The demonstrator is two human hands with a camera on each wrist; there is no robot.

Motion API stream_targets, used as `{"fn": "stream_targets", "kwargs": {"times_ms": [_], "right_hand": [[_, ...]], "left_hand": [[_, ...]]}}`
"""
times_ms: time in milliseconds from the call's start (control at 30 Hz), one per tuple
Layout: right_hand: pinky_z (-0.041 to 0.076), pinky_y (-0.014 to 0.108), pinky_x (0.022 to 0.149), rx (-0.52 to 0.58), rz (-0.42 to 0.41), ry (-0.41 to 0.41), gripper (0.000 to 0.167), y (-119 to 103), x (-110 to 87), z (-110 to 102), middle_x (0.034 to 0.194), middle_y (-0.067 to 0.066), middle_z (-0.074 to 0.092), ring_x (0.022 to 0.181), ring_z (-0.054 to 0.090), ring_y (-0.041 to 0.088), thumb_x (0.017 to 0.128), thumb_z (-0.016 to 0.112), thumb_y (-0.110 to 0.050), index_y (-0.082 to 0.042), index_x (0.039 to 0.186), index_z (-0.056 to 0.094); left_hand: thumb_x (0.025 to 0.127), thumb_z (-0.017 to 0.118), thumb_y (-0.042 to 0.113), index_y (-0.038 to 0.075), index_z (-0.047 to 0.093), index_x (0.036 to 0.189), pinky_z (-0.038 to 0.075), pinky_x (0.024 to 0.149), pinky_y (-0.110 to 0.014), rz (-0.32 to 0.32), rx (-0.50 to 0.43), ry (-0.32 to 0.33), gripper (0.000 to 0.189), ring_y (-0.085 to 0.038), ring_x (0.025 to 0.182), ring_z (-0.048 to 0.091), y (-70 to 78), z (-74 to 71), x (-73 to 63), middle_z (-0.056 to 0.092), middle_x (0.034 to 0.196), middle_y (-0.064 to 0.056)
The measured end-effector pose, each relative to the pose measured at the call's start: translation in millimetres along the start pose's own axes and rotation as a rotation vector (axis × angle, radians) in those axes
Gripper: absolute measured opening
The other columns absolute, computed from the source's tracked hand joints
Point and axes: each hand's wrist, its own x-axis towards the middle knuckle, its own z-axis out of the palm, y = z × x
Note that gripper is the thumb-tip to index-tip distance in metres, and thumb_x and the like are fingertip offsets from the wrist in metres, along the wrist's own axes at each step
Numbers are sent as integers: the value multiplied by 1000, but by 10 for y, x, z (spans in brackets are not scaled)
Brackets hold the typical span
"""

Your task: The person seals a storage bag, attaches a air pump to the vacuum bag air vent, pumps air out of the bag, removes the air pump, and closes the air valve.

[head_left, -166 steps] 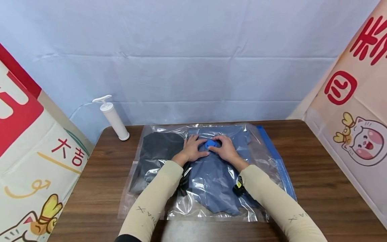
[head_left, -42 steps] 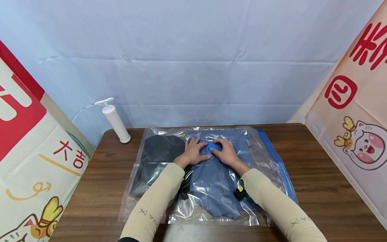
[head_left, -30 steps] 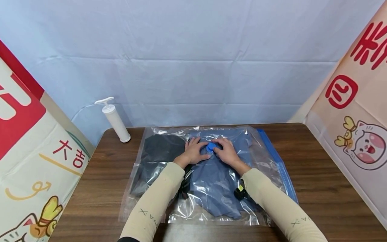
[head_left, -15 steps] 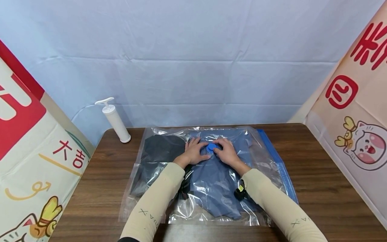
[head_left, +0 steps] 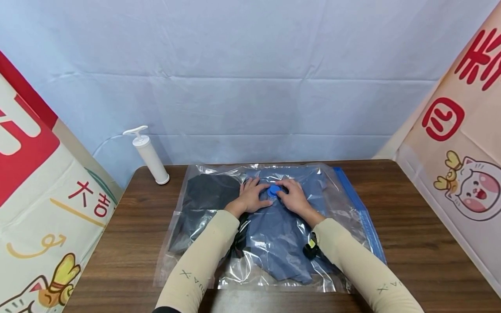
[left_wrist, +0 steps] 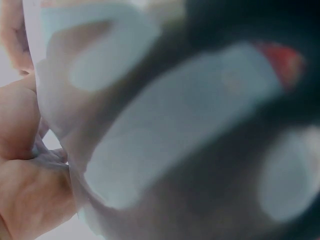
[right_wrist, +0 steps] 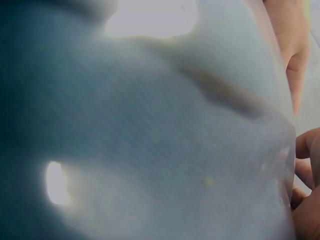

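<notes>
A clear vacuum storage bag (head_left: 242,271) lies flat with folded dark clothing (head_left: 211,191) at left and blue-grey clothing (head_left: 274,243) at right inside. On its upper middle is a round blue valve cap (head_left: 273,190). My right hand (head_left: 292,196) pinches the cap between thumb and forefinger from the right. My left hand (head_left: 250,195) rests on the bag just left of the cap, fingers spread, thumb and forefinger on either side of it. Bulging film fills most of both wrist views; parts of the left hand (left_wrist: 30,195) and right hand (right_wrist: 311,185) show at the edges.
A white hand pump (head_left: 150,158) stands tilted-looking at the table's back left corner. The bag's blue zip edge (head_left: 358,208) runs along its right side. The wooden table (head_left: 422,243) is bordered by a pale backdrop and printed side cloths.
The right thumb has shifted slightly right around the cap's rim since the earliest frames, while the left hand keeps its place. Over the last half second nothing visibly differs.
</notes>
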Motion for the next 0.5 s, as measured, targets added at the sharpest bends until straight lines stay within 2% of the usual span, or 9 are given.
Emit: {"fn": "stream_targets", "kwargs": {"times_ms": [133, 233, 333, 500], "right_hand": [[34, 58, 111, 2, 13, -11, 39, 0, 3, 2, 138, 21, 57, 133, 44, 43, 100, 65, -17, -3, 137, 61], [34, 57, 111, 11, 34, -13, 40, -1, 4, 9, 137, 21, 57, 133, 43, 43, 100, 68, -21, -2, 134, 61], [34, 57, 110, 17, 40, -5, 33, 1, 2, 15, 134, 22, 57, 132, 44, 43, 100, 67, -20, 0, 127, 63], [34, 58, 109, 20, -5, 26, 24, -7, -9, 4, 131, 23, 59, 128, 46, 45, 100, 62, -9, 1, 122, 66]], "left_hand": [[100, 62, 47, 21, 43, 156, 7, 122, -62, 0, 5, -1, 64, -39, 155, 8, -4, -1, -3, 20, 167, -16], [100, 63, 46, 21, 44, 156, 7, 122, -62, -1, 5, 1, 64, -39, 155, 8, -1, 1, -6, 20, 167, -16], [100, 63, 46, 20, 45, 155, 7, 121, -62, -3, 1, 3, 64, -39, 155, 8, 6, 1, -12, 20, 167, -16], [99, 64, 45, 20, 46, 155, 8, 121, -62, -1, -9, 11, 63, -39, 155, 9, 14, -2, -15, 21, 167, -17]]}}
